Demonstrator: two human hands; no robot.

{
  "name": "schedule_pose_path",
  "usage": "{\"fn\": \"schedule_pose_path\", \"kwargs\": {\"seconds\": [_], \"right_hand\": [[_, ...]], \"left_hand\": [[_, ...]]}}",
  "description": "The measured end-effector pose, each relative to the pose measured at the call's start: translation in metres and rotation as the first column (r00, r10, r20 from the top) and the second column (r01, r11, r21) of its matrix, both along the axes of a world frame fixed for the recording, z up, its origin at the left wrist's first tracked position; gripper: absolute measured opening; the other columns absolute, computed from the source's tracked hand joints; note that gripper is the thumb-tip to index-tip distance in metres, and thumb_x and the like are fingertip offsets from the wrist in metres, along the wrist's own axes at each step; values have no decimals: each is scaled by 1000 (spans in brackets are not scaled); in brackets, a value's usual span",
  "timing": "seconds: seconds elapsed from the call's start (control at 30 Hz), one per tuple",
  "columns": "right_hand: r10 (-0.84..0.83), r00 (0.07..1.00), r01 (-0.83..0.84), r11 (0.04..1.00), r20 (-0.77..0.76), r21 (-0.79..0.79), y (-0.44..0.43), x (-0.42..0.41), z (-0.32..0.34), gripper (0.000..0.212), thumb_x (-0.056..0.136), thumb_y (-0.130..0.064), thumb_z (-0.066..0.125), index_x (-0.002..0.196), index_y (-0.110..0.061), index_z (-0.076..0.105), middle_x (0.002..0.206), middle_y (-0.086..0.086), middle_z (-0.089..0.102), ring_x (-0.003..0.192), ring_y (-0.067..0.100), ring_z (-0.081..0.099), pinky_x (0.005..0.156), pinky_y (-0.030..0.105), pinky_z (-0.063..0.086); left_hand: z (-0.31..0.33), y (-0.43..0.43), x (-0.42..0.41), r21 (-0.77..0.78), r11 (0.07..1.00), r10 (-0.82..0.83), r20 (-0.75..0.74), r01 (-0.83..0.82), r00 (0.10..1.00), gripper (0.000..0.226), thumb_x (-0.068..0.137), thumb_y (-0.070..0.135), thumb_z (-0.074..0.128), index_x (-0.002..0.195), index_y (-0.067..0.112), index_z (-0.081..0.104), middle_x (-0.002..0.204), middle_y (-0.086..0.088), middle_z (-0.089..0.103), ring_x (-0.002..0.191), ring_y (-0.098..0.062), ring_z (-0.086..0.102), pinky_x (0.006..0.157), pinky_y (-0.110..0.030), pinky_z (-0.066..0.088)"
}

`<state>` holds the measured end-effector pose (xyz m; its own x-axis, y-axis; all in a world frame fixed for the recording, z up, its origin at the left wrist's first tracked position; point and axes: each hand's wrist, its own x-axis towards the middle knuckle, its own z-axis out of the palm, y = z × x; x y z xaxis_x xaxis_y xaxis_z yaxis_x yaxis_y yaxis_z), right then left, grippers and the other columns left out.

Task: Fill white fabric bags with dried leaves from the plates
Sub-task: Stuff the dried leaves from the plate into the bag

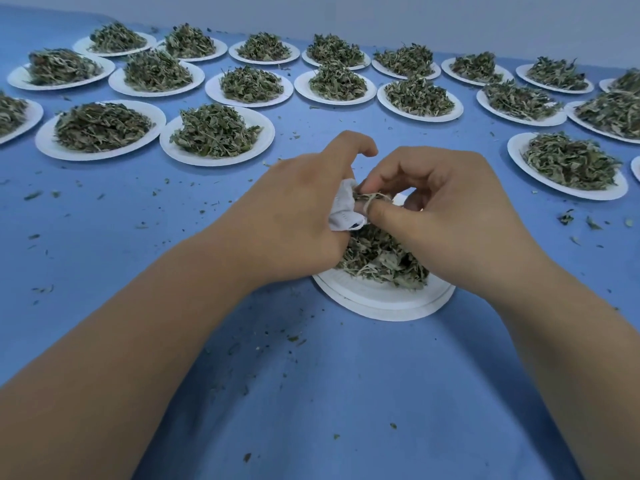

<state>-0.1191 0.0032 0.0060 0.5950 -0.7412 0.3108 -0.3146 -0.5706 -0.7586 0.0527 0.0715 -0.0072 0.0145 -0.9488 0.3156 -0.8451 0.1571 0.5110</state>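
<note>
One white fabric bag (346, 213) sits bunched in the left hand (304, 209), whose fingers curl round it so that only a crumpled fold of cloth shows at the thumb side. How full the bag is cannot be told. Just beside that fold, touching it, the right hand (450, 209) pinches a small tuft of dried leaves (372, 197) between thumb and bent fingers, right at the bag's edge. Both hands hover close together, knuckles up, directly over a white paper plate (381, 301) that lies on the near middle of the table. A low heap of leaves (381, 261) lies on this plate, partly hidden by the hands; the bare front of the plate shows a doubled rim, as if two plates were stacked.

Further out, many more plates (46, 142) stand in rows across the far side of the table, each with its own mound of leaves (214, 131), and one stands apart to the right. All rest on a blue cloth (311, 393) strewn with leaf crumbs (33, 195). Both bare forearms reach in from the bottom corners.
</note>
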Motion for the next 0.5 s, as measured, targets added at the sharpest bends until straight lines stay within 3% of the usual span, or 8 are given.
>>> {"fn": "schedule_pose_path", "kwargs": {"seconds": [0.2,0.33,0.5], "right_hand": [[-21,1000,22,1000,-9,14,0,2,-1,17,78,-17,78,80,-34,78,86,-7,71,68,9,64,68,28,50],[-2,1000,3,1000,-24,28,0,1,0,17,82,-20,77,80,-37,77,80,-12,71,61,1,61,62,13,43],[11,998,-11,1000,-57,-11,0,-2,0,17,88,-22,75,83,-39,74,71,-23,62,55,-1,55,57,6,37]], "left_hand": [[0,1,1,-19,1000,4,-16,-5,1000,70,78,17,65,138,37,35,101,11,57,86,-15,59,69,-38,51],[2,2,0,-2,1000,5,-31,-5,1000,70,78,15,62,138,37,34,103,11,59,96,-20,62,76,-45,53],[-1,0,0,5,1000,1,-6,-1,1000,73,78,14,63,140,37,34,107,9,59,87,-18,59,75,-42,52]]}}
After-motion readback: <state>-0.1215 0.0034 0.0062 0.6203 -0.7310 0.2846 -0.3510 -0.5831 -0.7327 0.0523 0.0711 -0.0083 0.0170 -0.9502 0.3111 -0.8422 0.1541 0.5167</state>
